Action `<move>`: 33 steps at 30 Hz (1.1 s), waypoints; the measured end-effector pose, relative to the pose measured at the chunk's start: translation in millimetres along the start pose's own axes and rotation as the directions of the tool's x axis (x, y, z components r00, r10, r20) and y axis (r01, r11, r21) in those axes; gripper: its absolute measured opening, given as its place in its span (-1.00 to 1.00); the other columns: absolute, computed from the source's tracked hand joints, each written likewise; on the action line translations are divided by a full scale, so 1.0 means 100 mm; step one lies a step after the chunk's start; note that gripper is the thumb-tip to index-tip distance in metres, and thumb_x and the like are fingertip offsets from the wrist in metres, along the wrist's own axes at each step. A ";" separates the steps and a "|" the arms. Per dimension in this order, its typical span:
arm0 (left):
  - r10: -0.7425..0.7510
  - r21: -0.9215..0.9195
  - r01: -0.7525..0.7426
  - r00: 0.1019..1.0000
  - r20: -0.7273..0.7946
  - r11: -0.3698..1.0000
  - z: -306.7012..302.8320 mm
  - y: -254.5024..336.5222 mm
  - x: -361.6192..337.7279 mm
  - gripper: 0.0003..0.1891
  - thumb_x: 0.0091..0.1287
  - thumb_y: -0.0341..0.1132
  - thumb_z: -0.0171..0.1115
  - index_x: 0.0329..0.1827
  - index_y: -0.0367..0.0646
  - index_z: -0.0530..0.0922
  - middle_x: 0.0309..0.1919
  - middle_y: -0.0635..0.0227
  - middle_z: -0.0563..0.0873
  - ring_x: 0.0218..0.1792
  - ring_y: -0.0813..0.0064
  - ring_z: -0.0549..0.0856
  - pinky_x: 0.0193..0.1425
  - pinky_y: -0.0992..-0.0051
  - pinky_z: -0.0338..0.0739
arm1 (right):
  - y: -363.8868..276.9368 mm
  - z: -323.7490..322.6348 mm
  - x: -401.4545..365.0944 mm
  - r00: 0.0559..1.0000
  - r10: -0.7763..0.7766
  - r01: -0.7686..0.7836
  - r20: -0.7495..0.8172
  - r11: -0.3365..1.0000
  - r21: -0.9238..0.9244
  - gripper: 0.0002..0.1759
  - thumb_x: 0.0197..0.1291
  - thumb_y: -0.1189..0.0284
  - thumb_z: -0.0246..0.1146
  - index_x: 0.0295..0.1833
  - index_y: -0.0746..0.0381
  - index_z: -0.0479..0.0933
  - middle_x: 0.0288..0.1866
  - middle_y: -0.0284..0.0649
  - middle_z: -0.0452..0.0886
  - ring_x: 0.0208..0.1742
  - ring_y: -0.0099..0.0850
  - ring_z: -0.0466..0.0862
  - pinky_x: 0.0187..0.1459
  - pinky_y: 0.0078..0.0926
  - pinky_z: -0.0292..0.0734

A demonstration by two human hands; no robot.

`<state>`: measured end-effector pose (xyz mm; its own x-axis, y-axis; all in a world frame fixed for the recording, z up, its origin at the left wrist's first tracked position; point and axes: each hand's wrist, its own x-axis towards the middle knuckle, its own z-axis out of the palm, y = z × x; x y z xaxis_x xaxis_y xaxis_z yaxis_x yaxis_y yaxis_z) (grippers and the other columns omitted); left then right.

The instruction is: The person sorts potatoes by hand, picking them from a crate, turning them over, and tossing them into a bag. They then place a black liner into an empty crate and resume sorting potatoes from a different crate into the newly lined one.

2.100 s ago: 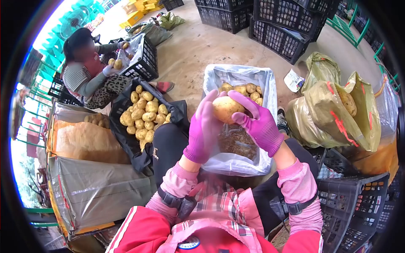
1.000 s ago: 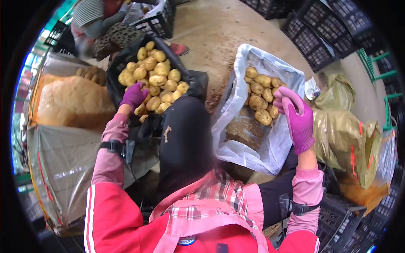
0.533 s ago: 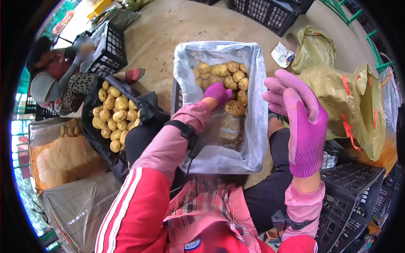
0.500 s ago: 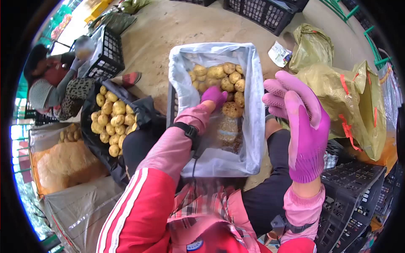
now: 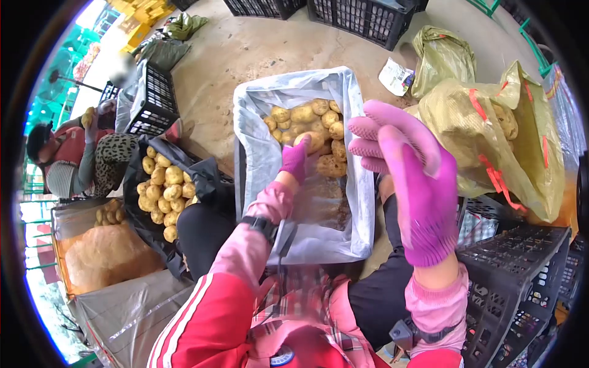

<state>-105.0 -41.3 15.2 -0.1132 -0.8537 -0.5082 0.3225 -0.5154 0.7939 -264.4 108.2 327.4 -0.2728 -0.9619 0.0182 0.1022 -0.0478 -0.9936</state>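
The left hand [image 5: 295, 162] has shifted, and a potato [image 5: 316, 143] now shows at its fingers, which appear closed on it, though their far side is hidden; that sets it apart, in my judgement, from the loose potatoes [image 5: 302, 114] just beyond. It is inside the crate with the pale liner [image 5: 362, 230], rounded and yellow-tan, its skin fairly smooth as far as can be seen. The right hand [image 5: 426, 202] is raised near the crate's right side, its fingers extended, with nothing visible in its grasp.

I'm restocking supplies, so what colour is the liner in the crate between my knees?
The liner is white and translucent, best seen in the head view.
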 end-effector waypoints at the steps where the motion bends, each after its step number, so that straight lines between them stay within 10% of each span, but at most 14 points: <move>1: 0.026 -0.056 -0.022 0.996 0.086 0.998 0.08 0.28 -0.30 -0.47 0.38 -0.18 0.28 0.30 -0.28 0.38 0.09 0.08 0.62 0.01 0.17 0.69 0.09 0.36 0.66 | 0.06 0.03 0.01 0.999 -0.028 0.029 0.026 0.999 -0.023 -0.60 0.47 0.35 0.10 0.29 0.35 0.48 0.04 -0.09 0.70 -0.02 -0.41 0.71 0.03 -0.51 0.59; 7: 0.520 0.381 -0.700 0.708 0.477 0.603 0.03 1.48 -1.89 -0.37 0.53 -0.24 0.06 0.54 -0.31 0.04 0.28 0.04 0.45 0.23 0.27 0.59 0.31 0.36 0.53 | 0.53 0.40 0.02 0.993 -0.030 0.068 0.117 0.939 -0.337 -0.21 0.25 0.12 0.38 0.47 0.23 0.27 0.31 0.02 0.51 0.17 -0.28 0.63 0.14 -0.36 0.56; 10: 0.519 0.044 -0.608 0.711 0.475 0.793 -0.05 1.69 -2.41 -0.32 0.52 -0.21 0.07 0.56 -0.32 0.01 0.35 0.04 0.39 0.33 0.27 0.50 0.34 0.34 0.49 | 0.59 0.69 -0.02 0.938 -0.165 0.240 0.305 0.945 -0.224 -0.19 0.30 0.06 0.34 0.50 0.22 0.22 0.35 0.00 0.47 0.17 -0.28 0.63 0.18 -0.35 0.54; 11: 0.588 0.039 -0.658 0.697 0.410 0.752 -0.09 1.69 -2.41 -0.17 0.34 -0.17 0.34 0.56 -0.21 0.07 0.22 0.17 0.51 0.18 0.40 0.59 0.22 0.42 0.53 | 0.65 0.81 -0.02 0.861 -0.401 0.484 0.314 0.836 -0.259 -0.31 0.38 0.07 0.25 0.46 0.24 0.31 0.28 -0.01 0.54 0.16 -0.30 0.64 0.20 -0.38 0.51; 15: 0.402 0.171 -0.458 0.871 0.282 0.873 -0.24 1.75 -2.67 -0.22 0.39 -0.15 0.27 0.56 -0.20 0.09 0.28 0.22 0.46 0.19 0.44 0.53 0.27 0.44 0.45 | 0.65 0.86 -0.10 0.888 -0.266 0.314 0.375 0.947 -0.072 -0.51 0.47 0.18 0.15 0.34 0.27 0.45 0.18 -0.08 0.63 0.17 -0.36 0.64 0.23 -0.42 0.48; 21: 0.554 0.107 -0.598 0.785 0.277 0.794 -0.31 1.62 -2.57 -0.24 0.44 -0.06 0.24 0.55 -0.20 0.09 0.27 0.17 0.45 0.20 0.42 0.53 0.30 0.43 0.42 | 0.58 0.87 -0.11 0.848 -0.266 0.318 0.458 0.947 -0.039 -0.43 0.37 0.22 0.29 0.39 0.25 0.40 0.25 -0.10 0.59 0.24 -0.35 0.59 0.27 -0.43 0.46; 24: 0.482 -0.055 -0.483 0.848 0.221 0.874 -0.18 1.59 -2.59 -0.33 0.49 -0.01 0.14 0.51 -0.21 0.17 0.28 0.11 0.45 0.21 0.33 0.55 0.31 0.38 0.43 | 0.55 0.82 -0.16 0.859 -0.235 0.258 0.455 0.966 0.012 -0.26 0.23 0.18 0.42 0.41 0.30 0.35 0.32 -0.08 0.53 0.34 -0.34 0.51 0.35 -0.41 0.40; 28: 0.029 -0.389 0.249 0.811 0.584 0.887 -0.16 1.79 -2.61 -0.45 0.52 -0.02 0.06 0.38 -0.24 0.30 0.26 0.06 0.49 0.20 0.18 0.59 0.27 0.37 0.50 | 0.53 0.82 -0.17 0.859 -0.265 0.154 0.438 0.950 0.272 -0.13 0.17 0.12 0.46 0.44 0.35 0.28 0.36 -0.06 0.49 0.41 -0.30 0.45 0.39 -0.39 0.34; 30: 0.486 -0.188 -0.467 0.678 0.552 0.864 -0.15 1.66 -2.55 -0.44 0.38 -0.30 0.28 0.36 -0.30 0.29 0.31 0.08 0.49 0.23 0.20 0.60 0.27 0.36 0.52 | 0.54 0.83 -0.18 0.863 -0.274 0.203 0.424 0.957 0.205 -0.10 0.16 0.11 0.46 0.46 0.36 0.25 0.38 -0.05 0.46 0.42 -0.28 0.43 0.40 -0.38 0.33; 32: 0.599 0.432 -0.763 0.646 0.473 0.482 -0.18 1.69 -2.53 -0.40 0.31 -0.41 0.33 0.36 -0.34 0.28 0.34 0.07 0.48 0.24 0.21 0.60 0.28 0.36 0.53 | 0.62 0.87 -0.17 0.849 -0.366 0.419 0.381 0.906 -0.064 -0.08 0.17 0.10 0.45 0.48 0.35 0.22 0.40 -0.05 0.43 0.42 -0.27 0.43 0.40 -0.38 0.33; 33: 0.616 -0.058 -0.646 0.693 0.376 0.762 -0.09 1.65 -2.55 -0.44 0.28 -0.49 0.32 0.32 -0.39 0.32 0.37 0.03 0.45 0.26 0.23 0.60 0.30 0.34 0.55 | 0.62 0.87 -0.19 0.857 -0.322 0.373 0.401 0.926 -0.053 -0.08 0.17 0.08 0.45 0.48 0.34 0.22 0.41 -0.04 0.42 0.42 -0.27 0.43 0.40 -0.38 0.34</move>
<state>-14.9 92.2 272.8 -0.2327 -0.9365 0.2622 0.3731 0.1629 0.9134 -170.3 99.9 275.6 0.1171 -0.9173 0.3805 -0.0583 -0.3888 -0.9195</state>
